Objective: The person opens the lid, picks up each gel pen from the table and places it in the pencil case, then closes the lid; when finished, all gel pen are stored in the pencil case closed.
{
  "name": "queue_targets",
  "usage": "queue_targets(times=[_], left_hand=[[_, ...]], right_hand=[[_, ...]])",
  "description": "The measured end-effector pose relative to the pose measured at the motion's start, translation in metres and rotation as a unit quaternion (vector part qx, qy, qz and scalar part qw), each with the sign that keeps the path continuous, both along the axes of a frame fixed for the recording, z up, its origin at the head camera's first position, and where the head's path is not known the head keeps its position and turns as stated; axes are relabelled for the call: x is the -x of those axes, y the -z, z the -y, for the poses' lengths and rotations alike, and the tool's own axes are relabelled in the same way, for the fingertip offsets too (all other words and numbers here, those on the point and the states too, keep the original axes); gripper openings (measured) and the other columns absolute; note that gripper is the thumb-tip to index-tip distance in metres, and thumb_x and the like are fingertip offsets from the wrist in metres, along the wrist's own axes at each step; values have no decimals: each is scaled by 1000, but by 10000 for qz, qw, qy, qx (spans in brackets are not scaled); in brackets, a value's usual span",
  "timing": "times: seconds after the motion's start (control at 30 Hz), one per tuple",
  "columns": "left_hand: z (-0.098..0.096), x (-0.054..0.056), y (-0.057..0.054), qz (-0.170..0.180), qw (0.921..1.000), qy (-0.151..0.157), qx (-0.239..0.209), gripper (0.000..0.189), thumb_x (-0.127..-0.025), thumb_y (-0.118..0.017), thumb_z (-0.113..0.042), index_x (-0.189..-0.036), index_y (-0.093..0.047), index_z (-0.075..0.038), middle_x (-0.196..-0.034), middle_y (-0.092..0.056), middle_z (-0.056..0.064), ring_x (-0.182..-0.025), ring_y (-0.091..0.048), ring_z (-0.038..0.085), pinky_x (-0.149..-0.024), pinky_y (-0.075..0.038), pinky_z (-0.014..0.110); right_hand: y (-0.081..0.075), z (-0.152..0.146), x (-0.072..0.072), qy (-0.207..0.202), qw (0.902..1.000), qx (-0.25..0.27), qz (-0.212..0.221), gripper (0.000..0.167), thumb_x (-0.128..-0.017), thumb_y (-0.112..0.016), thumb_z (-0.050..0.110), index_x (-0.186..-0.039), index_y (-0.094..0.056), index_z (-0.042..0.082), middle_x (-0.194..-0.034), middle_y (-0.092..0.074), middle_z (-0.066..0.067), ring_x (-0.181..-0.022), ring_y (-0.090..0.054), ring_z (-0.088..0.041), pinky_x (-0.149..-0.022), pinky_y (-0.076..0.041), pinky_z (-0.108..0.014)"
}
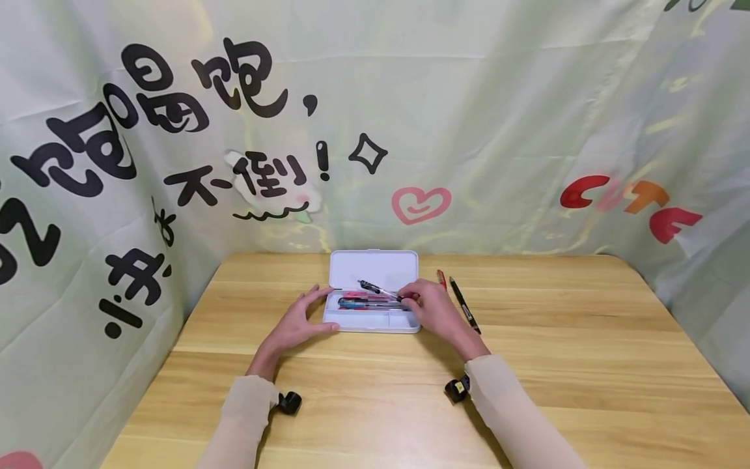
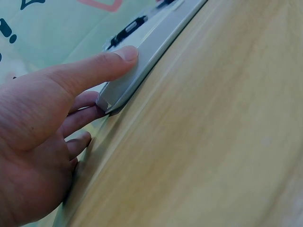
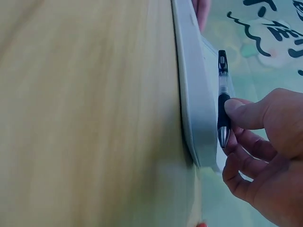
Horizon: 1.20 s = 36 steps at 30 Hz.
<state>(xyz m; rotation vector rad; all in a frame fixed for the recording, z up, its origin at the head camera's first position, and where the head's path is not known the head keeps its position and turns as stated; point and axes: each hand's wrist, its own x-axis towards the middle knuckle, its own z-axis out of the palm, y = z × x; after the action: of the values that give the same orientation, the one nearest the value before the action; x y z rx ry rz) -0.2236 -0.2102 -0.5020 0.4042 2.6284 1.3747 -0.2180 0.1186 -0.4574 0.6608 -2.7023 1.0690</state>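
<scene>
An open white pencil case lies on the table, its lid raised at the back. My left hand holds the case's left end, with the thumb against the front wall and other fingers around the left side. Above the tray, my right hand pinches a clear click pen with a black grip between thumb and fingers. In the head view that pen slants over several pens lying in the case, including pink-red and blue ones. The right hand partly hides the case's right end.
On the wooden table, right of the case, lie a black pen and a red pen, the red one partly behind the right hand. A printed cloth hangs behind the table and along its sides.
</scene>
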Motion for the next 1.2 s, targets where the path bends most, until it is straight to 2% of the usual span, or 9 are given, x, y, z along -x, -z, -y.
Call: queue_targets(times=[0.2, 0.4, 0.6, 0.8, 0.9, 1.0, 1.03, 1.13, 1.2], left_hand=[[-1, -1, 1, 10, 10000, 16, 2, 89, -79, -89, -44, -155, -47, -23, -169, -18, 17, -154, -7, 47, -116, -8, 73], [-4, -1, 0, 36, 10000, 41, 1, 89, -79, -89, -45, -154, -47, -24, -169, -18, 16, -154, -6, 48, -116, -9, 73], [-4, -1, -2, -38, 10000, 56, 8, 88, -80, -88, -43, -155, -47, -23, -169, -19, 17, -154, -7, 47, -117, -9, 72], [-5, 0, -1, -36, 9999, 104, 27, 87, -81, -88, -43, -155, -47, -22, -169, -18, 18, -154, -7, 49, -116, -10, 73], [-5, 2, 0, -45, 9999, 119, 45, 86, -81, -87, -43, -155, -47, -22, -169, -19, 18, -154, -7, 48, -116, -10, 73], [-4, 2, 0, -59, 9999, 118, 38, 85, -82, -87, -42, -155, -47, -21, -169, -19, 19, -154, -7, 48, -116, -10, 73], [-4, 2, 0, -49, 9999, 104, 32, 86, -82, -87, -42, -155, -47, -21, -169, -19, 19, -154, -7, 49, -116, -10, 74], [-1, 0, -1, -17, 10000, 63, 19, 86, -82, -87, -41, -155, -47, -20, -169, -18, 19, -153, -6, 50, -115, -9, 75], [0, 0, -2, 23, 10000, 34, 26, 87, -81, -87, -42, -155, -47, -21, -169, -17, 19, -153, -5, 50, -114, -9, 75]], right_hand=[[0, 18, 10, -470, 9970, -577, -209, 17, -94, -71, -4, -105, -79, 4, -98, -73, -7, -90, -69, -20, -79, -59, -34], [1, 23, 14, -395, 9935, -964, -464, 18, -95, -69, -3, -107, -79, 6, -99, -70, -5, -94, -66, -22, -86, -57, -38], [-3, 14, 10, -161, 9967, -637, -476, 18, -95, -72, 0, -110, -77, 7, -101, -68, -5, -94, -64, -22, -86, -56, -38], [-5, -6, -3, 217, 9993, -165, -260, 20, -96, -70, 2, -116, -75, 4, -102, -67, -6, -91, -67, -22, -76, -58, -37], [-10, -19, -11, 449, 9987, 91, -211, 22, -96, -71, 1, -118, -74, 2, -101, -70, -8, -93, -69, -25, -93, -55, -47], [-12, -33, -18, 648, 9973, 217, -257, 25, -95, -70, -1, -119, -73, 0, -98, -70, -10, -92, -68, -26, -93, -54, -49], [-12, -37, -21, 716, 9968, 257, -242, 26, -94, -69, -1, -120, -72, -1, -99, -70, -11, -92, -67, -27, -93, -54, -49], [-12, -50, -29, 930, 9950, 372, -23, 29, -95, -68, 0, -124, -70, -1, -102, -68, -14, -90, -64, -26, -74, -57, -41], [-11, -57, -34, 1036, 9936, 421, 150, 32, -95, -69, 1, -127, -68, -1, -105, -67, -15, -94, -64, -27, -75, -56, -41]])
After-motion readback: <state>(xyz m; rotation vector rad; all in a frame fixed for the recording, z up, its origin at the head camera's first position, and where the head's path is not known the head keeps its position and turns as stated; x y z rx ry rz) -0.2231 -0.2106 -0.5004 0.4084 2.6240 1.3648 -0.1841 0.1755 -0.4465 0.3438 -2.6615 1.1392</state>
